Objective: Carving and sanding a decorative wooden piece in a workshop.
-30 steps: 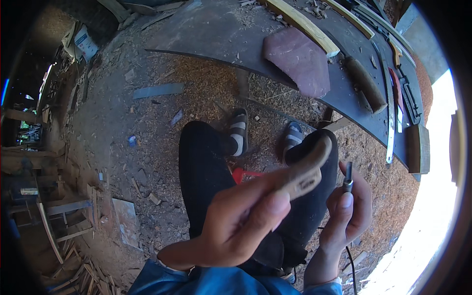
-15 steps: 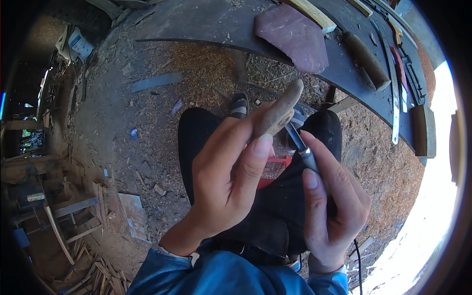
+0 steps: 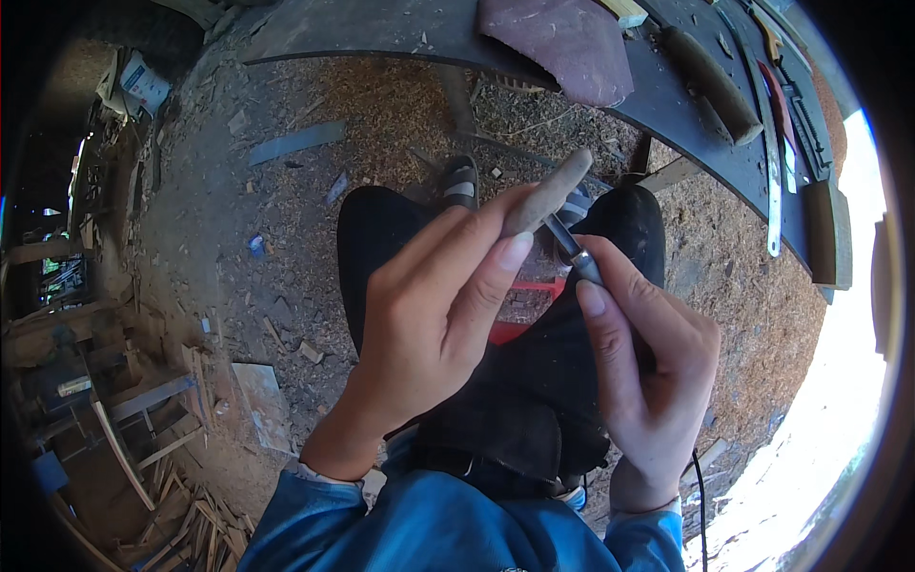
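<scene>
Carton: a small white box with a blue patch (image 3: 143, 81) lies far left at the top, on the dirt beside a pile of scrap.
Blue scrap: a small blue bit (image 3: 255, 244) lies on the sawdust ground, left of the dark trouser knee.
Board: a flat pale panel (image 3: 259, 400) lies on the ground at lower left, near loose wooden sticks.
Left hand: the left hand (image 3: 434, 315) is closed around the wooden piece (image 3: 550, 194), thumb and forefinger pinching its lower end; the piece tilts up and to the right, held above the knees.
Wooden piece: pale grey-brown, rounded, slim; its underside touches the tool's tip.
Right hand: the right hand (image 3: 648, 367) is clenched on a slender rotary tool (image 3: 578, 259), the forefinger laid along the dark barrel; the metal tip points up-left into the wood.
Cord: a thin black cable (image 3: 701, 496) hangs below the right wrist.
Sandpaper: a reddish-brown sheet (image 3: 567, 38) lies on the dark bench (image 3: 381, 29) at the top.
Bench tools: a wooden-handled tool (image 3: 710, 81) and a long saw blade (image 3: 774, 205) lie farther right on the bench.
</scene>
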Motion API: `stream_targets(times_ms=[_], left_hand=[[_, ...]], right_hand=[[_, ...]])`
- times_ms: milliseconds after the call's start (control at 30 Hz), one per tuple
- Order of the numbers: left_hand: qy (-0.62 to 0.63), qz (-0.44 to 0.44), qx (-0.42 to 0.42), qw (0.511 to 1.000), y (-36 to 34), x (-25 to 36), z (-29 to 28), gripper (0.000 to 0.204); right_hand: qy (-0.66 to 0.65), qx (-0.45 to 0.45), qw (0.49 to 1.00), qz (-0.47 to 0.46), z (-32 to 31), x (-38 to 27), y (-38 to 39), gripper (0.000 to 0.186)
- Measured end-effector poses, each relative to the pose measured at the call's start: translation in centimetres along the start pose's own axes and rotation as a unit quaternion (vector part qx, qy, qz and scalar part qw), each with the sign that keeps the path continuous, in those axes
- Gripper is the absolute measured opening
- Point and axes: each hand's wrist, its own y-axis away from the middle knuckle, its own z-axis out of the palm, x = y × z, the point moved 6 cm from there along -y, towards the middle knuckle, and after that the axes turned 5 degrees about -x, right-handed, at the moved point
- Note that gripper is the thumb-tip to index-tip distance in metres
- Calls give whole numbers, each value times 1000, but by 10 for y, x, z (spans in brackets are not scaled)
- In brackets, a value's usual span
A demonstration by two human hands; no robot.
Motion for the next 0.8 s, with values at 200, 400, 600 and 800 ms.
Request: stream_targets(times_ms=[200,400,600,800], left_hand=[[202,-190,-13,961,10,-27,10,28],[216,-187,14,958,11,-36,10,29],[158,-145,27,976,5,-32,6,28],[-14,-36,-43,998,-14,-25,-2,27]], right_hand=[[-323,-109,923,180,23,39,2,30],[-163,7,986,28,16,29,-1,24],[-91,22,995,-38,14,24,-5,24],[-92,47,994,44,10,38,1,24]])
